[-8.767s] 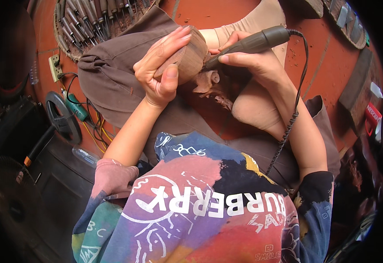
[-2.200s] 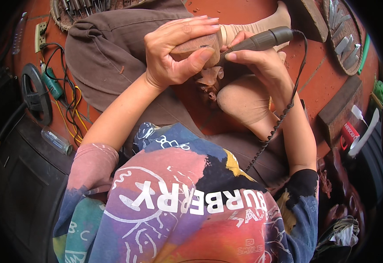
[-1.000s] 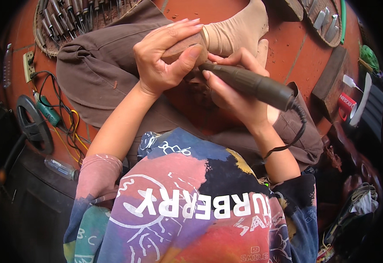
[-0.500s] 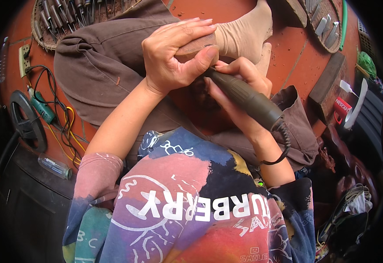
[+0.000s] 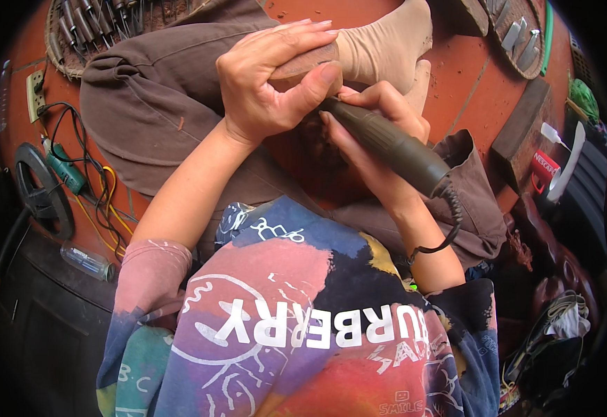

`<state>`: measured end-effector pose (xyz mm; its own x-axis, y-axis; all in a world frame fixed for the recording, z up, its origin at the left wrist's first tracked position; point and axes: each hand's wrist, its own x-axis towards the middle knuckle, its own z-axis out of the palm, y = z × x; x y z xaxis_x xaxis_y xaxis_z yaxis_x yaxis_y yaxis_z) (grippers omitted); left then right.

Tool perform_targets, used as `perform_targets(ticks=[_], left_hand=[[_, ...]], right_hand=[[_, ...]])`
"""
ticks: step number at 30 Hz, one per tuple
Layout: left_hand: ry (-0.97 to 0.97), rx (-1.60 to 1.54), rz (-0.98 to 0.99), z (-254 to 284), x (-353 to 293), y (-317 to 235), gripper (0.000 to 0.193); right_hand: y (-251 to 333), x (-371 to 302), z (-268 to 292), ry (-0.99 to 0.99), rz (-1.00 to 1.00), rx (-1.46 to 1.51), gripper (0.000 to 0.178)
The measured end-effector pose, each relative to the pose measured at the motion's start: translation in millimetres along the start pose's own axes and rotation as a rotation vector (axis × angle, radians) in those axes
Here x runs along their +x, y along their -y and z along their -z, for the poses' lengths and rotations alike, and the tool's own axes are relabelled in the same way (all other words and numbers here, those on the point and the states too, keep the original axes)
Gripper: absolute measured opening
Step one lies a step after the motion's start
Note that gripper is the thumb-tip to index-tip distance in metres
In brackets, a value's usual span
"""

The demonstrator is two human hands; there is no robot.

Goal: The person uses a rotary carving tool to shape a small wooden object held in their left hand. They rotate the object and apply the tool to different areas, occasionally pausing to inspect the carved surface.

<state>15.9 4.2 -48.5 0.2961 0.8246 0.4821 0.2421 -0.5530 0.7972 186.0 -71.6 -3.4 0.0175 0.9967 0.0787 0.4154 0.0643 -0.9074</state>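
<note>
My left hand (image 5: 265, 80) is wrapped round a brown wooden piece (image 5: 308, 61), thumb on its near side and fingers over its far side. In my right hand (image 5: 387, 128) is a dark olive rotary tool (image 5: 390, 146), gripped near its front end like a pen. A coiled black cord trails from the tool's back end past my right forearm. The tool's nose meets the underside of the wooden piece close to my left thumb; its bit is hidden by my fingers. Both hands are above my crossed legs, beside my beige sock (image 5: 385, 45).
A round basket of wood-handled carving tools (image 5: 84, 24) lies far left; another basket with blades (image 5: 519, 42) is far right. At left are a power strip (image 5: 36, 96), tangled cords, a green tool (image 5: 67, 170) and a clear bottle (image 5: 88, 260). A wooden block (image 5: 522, 132) and red mug (image 5: 543, 170) stand at right.
My left hand and the wooden piece have shifted slightly left and away from me. The rotary tool has moved a little the same way, staying against the piece.
</note>
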Motion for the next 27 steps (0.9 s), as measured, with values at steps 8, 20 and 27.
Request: perform_targets(ticks=[8,20,27], left_hand=[[0.002,-0.003,-0.008,-3,0,1,0.033],[-0.073,-0.088,0.005,-1,-1,5,0.033],[-0.016,-0.18,0.009,13,-13,13,0.046]], right_hand=[[-8,-1,3,0.011,0.005,0.022,0.024],[-28,21,42,0.079,-0.489,0.63,0.024],[-44,31,31,0.275,-0.586,0.817,0.022]])
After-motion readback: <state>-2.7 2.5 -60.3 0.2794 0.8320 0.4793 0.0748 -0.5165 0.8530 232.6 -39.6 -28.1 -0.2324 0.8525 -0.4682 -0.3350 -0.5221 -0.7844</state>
